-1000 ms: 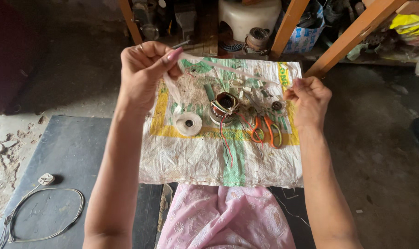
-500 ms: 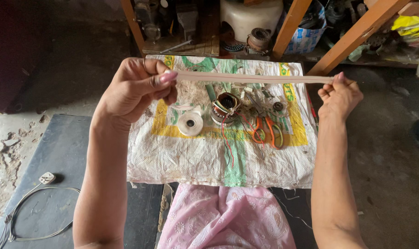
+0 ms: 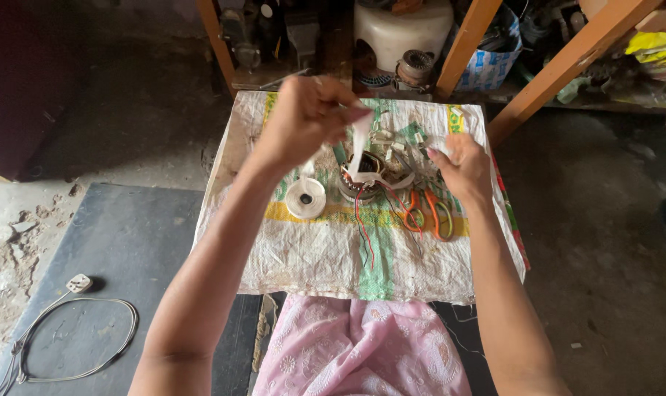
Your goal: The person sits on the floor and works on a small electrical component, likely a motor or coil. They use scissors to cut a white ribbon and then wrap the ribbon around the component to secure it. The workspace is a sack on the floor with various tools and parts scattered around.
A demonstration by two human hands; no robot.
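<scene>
A seated person in a pink patterned garment (image 3: pixel 362 352) works over a woven plastic sack (image 3: pixel 326 257) spread flat as a work mat. The left hand (image 3: pixel 304 121) is raised above the sack, fingers pinched shut on the upper end of a strip of white tape (image 3: pixel 361 143) that hangs down to a small wound coil (image 3: pixel 364 176) lying at the middle of the sack. The right hand (image 3: pixel 461 169) is lower, beside the coil, its fingers curled near the tape's lower end; whether it actually grips the strip cannot be told. Red and black wires (image 3: pixel 362 220) trail from the coil toward the person. A roll of white tape (image 3: pixel 305 198) lies just left of the coil, orange-handled scissors (image 3: pixel 428 213) just right. Behind the sack, a white plastic container (image 3: pixel 403 26) sits on a low shelf; its contents are hidden. A looped cable with a white plug (image 3: pixel 76 282) rests on the dark mat (image 3: pixel 127 242) at left.
</scene>
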